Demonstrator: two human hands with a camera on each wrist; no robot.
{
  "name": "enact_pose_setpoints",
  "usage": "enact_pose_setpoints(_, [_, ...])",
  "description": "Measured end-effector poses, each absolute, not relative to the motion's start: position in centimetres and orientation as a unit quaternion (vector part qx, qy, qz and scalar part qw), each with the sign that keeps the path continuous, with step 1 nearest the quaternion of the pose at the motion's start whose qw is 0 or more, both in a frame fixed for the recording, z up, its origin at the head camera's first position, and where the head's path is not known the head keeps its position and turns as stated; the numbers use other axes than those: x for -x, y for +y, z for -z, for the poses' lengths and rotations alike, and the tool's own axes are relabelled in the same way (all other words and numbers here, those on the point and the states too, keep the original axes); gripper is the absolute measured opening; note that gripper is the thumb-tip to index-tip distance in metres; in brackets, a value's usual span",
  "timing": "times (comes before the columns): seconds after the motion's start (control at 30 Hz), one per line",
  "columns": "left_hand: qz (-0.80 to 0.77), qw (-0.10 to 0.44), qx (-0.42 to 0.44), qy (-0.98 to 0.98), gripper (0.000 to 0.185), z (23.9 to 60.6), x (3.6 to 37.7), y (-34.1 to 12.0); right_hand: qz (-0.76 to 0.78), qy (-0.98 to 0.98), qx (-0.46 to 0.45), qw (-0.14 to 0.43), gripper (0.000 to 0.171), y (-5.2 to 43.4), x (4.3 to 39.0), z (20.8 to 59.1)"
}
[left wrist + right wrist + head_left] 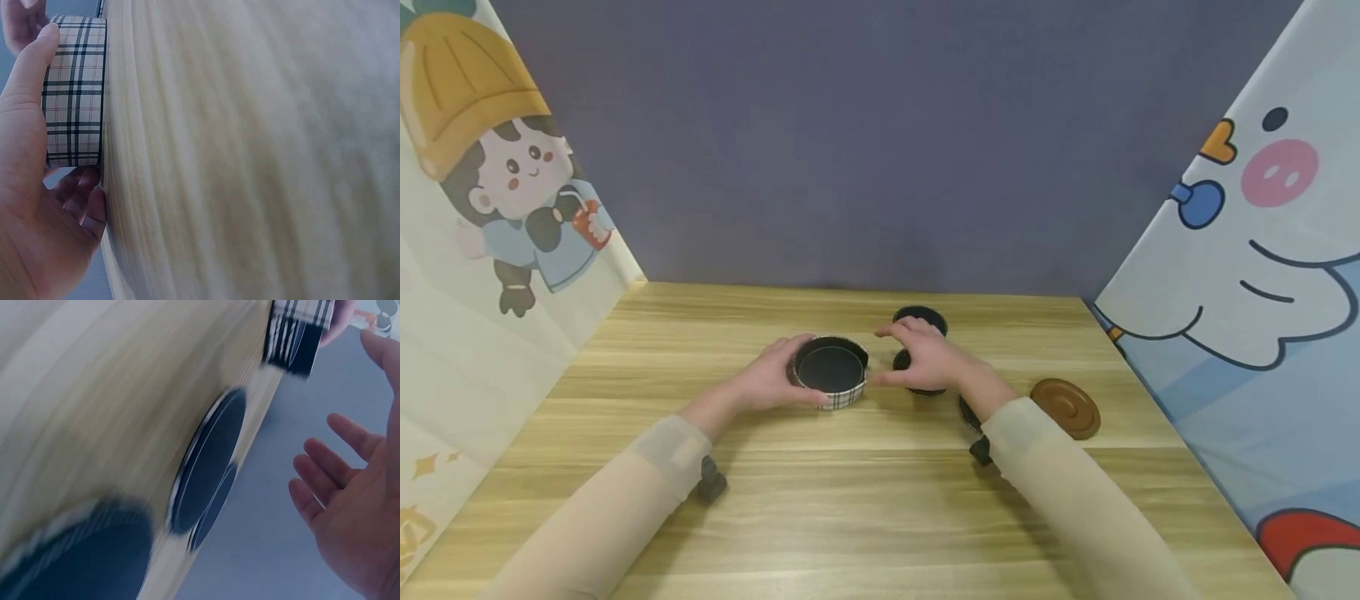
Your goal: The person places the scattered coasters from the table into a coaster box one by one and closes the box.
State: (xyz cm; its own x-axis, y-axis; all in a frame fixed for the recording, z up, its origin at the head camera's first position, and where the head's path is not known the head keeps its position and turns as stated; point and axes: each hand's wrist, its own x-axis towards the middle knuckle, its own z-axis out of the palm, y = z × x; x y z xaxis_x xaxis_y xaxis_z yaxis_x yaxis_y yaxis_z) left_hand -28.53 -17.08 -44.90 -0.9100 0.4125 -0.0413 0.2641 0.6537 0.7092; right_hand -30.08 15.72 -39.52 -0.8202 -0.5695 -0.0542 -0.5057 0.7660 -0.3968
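The left hand (769, 382) holds the round plaid box with a black inside (830, 373) on the wooden table (865, 500). The right hand (925, 360) hovers beside it, fingers spread wide, holding nothing. I think it must grab next.

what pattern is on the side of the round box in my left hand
A beige plaid with dark lines on the round box; clearest in the left wrist view.

You are facing a light wooden bench (865, 517) with a plain grey-purple wall (865, 142) behind it. On your left hangs a cloth panel (482, 275) printed with a cartoon child in a yellow hat; on your right, a pale blue panel (1262, 317) showing a pink-cheeked cartoon face. The light is soft and even.
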Motion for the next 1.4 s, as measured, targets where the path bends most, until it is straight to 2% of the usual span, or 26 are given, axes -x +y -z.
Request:
enact_pose_setpoints(0.5, [-0.37, 0.093, -0.194, 0.904, 0.13, 45.0, 28.8, -17.1, 0.153, 0.943, 0.266, 0.132, 0.081, 25.3, 26.8, 39.2])
enact_pose_setpoints(0.8, [-0.364, 0.095, -0.191, 0.907, 0.131, 45.0, 28.7, -17.0, 0.119, 0.955, 0.241, 0.127, 0.096, 29.4, 26.4, 40.5])
enact_pose_setpoints(1.1, [-0.36, 0.097, -0.189, 0.908, 0.13, 45.2, 28.6, -17.2, 0.079, 0.962, 0.207, 0.158, 0.119, 30.9, 25.8, 41.1])
enact_pose_setpoints(1.4, [-0.361, 0.097, -0.191, 0.908, 0.13, 44.9, 28.5, -17.1, 0.082, 0.963, 0.204, 0.156, 0.122, 31.2, 25.6, 41.7])
